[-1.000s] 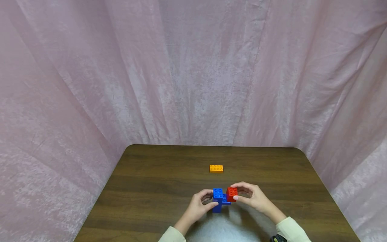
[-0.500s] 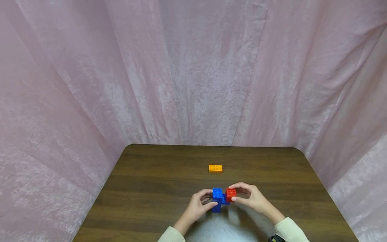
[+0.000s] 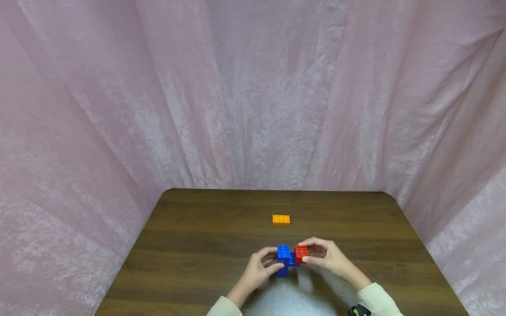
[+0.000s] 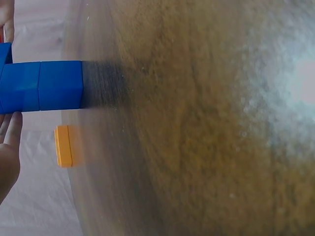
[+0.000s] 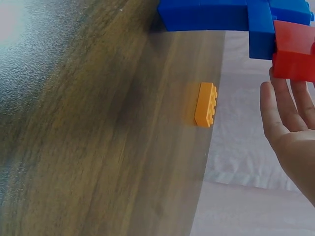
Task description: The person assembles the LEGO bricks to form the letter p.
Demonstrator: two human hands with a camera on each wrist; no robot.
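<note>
A tower of blue toy building bricks (image 3: 282,263) stands upright on the table, with a thin blue brick (image 5: 261,37) jutting out to its right partway up. My left hand (image 3: 258,268) grips the tower near its top, thumb in front and fingers behind. On the jutting blue brick sits a red brick (image 3: 301,254), its studs facing up. My right hand (image 3: 330,258) pinches that red brick between thumb and fingers. In the right wrist view the red brick (image 5: 295,51) lies right against the blue one, fingers (image 5: 283,101) beneath and beside it.
A flat orange brick (image 3: 281,220) lies farther back on the brown wooden table (image 3: 197,245), beyond both hands. Pink curtains (image 3: 253,96) hang behind and at the sides of the table. A dark watch (image 3: 359,310) is on the right wrist.
Both hands keep their holds on the blue tower and the red brick. The whole scene shifts very slightly left in the head view.
</note>
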